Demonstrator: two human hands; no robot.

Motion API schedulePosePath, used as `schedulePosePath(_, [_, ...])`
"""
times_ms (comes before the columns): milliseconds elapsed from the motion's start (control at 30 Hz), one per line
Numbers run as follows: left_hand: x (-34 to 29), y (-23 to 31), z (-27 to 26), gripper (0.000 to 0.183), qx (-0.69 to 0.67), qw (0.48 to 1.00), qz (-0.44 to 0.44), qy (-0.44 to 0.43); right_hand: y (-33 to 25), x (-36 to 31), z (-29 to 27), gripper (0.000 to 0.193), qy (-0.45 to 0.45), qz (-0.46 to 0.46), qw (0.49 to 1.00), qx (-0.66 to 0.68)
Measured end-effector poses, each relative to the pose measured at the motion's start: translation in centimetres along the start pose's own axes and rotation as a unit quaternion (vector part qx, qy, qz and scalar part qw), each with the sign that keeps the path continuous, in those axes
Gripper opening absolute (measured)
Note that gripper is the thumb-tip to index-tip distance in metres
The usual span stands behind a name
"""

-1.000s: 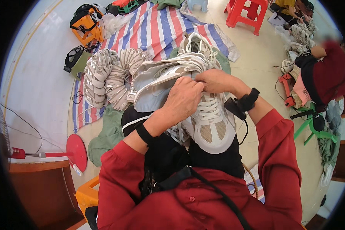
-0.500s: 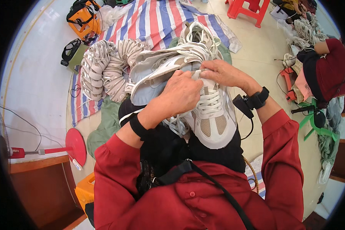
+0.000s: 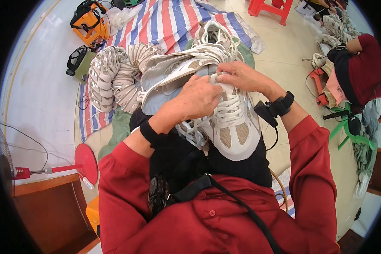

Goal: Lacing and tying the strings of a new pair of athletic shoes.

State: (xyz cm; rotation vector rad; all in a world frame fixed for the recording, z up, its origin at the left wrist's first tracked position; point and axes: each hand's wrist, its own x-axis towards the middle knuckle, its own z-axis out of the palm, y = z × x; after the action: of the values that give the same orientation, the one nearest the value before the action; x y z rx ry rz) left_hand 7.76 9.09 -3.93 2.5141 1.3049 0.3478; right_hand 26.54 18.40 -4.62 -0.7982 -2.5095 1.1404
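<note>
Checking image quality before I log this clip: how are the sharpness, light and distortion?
Head view: even daylight, soft shadows, no harsh glare; the left hand, right hand and white sneaker look sharp; fisheye bends the striped tarp and floor lines toward the black rim.

One head-worn fisheye camera looks steeply down. It sits close above both hands point(image 3: 224, 91) gripping a sneaker point(image 3: 233, 127).

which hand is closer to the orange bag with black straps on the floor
Left. The left hand grips the white lace-up sneaker on the lap, on the side facing the orange bag with black straps; the right hand works the laces farther right.
</note>
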Motion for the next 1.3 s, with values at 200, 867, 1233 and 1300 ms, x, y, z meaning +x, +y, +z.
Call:
schedulePosePath(200, [-0.1, 0.2, 2.3, 0.009, -0.058, 0.987, -0.009, 0.148, 0.2, -0.4, 1.6, 0.02, 0.068, 0.001, 0.997, 0.027])
schedulePosePath(867, [0.4, 1.0, 2.0, 0.003, -0.104, 0.982, -0.068, 0.14, -2.8, -4.9, 2.1, 0.02, 0.09, -0.108, 0.936, -0.323])
schedulePosePath(1233, [0.4, 0.9, 2.7, 0.004, -0.105, 0.974, -0.057, 0.19, -3.2, -4.3, 2.5, 0.014, 0.127, -0.138, 0.95, -0.251])
schedulePosePath(1300, [0.4, 0.7, 2.1, 0.008, -0.172, 0.965, -0.092, 0.174, -3.2, -4.6, 2.4, 0.013, 0.141, -0.148, 0.949, -0.242])
